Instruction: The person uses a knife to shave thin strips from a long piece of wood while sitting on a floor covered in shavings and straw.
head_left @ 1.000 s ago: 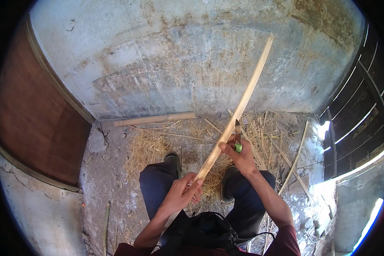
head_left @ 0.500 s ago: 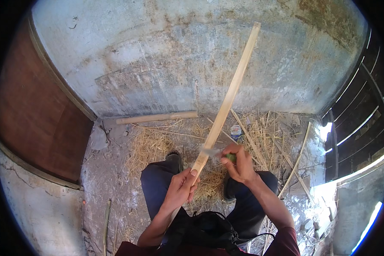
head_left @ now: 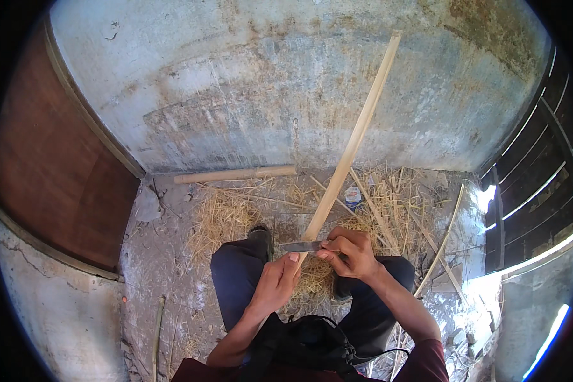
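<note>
in the head view, a grey floor (head_left: 165,251) scattered with straw (head_left: 223,215) meets a stained pale wall (head_left: 235,95); a brown panel (head_left: 70,165) stands at left, a dark slatted panel (head_left: 535,184) at right. a small white and blue packet (head_left: 353,196) lies near the straw, its print too small to read. the long pale strip (head_left: 353,149) slants up from the left hand (head_left: 275,281), whose fingers grasp its lower part; the right hand's (head_left: 353,256) fingers are clenched around a knife (head_left: 304,246), its blade over the strip just above the left thumb.
</note>
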The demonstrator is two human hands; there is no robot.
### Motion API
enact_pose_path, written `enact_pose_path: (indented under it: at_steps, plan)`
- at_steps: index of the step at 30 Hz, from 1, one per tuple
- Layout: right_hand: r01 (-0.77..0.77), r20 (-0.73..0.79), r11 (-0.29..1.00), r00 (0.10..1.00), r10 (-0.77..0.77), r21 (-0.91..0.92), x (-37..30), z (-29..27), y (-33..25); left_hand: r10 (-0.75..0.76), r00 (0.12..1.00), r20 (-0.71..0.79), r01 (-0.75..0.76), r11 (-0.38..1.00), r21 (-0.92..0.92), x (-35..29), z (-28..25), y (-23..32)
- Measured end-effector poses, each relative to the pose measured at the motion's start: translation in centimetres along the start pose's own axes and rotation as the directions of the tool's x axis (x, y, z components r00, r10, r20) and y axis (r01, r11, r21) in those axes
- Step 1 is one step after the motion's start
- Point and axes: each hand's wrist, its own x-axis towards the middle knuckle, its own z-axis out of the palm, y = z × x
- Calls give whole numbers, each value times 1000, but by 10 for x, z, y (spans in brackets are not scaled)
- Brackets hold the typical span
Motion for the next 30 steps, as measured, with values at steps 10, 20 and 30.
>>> enact_pose_path:
  at_steps: [10, 20, 30]
  plan:
    - [33, -59, 999, 998, -34, -13, 1, -1, -1, -52, 997, 55, 56, 997, -62, 3, -2, -26]
    - [31, -162, 999, 986, -33, -13, 5, -9, 9, -91, 993, 80, 94, 995, -33, -3, -5, -14]
    - [-23, -173, 1000, 985, 22, -1, 1, -9, 12, -57, 998, 19, 56, 997, 58, -12, -10, -6]
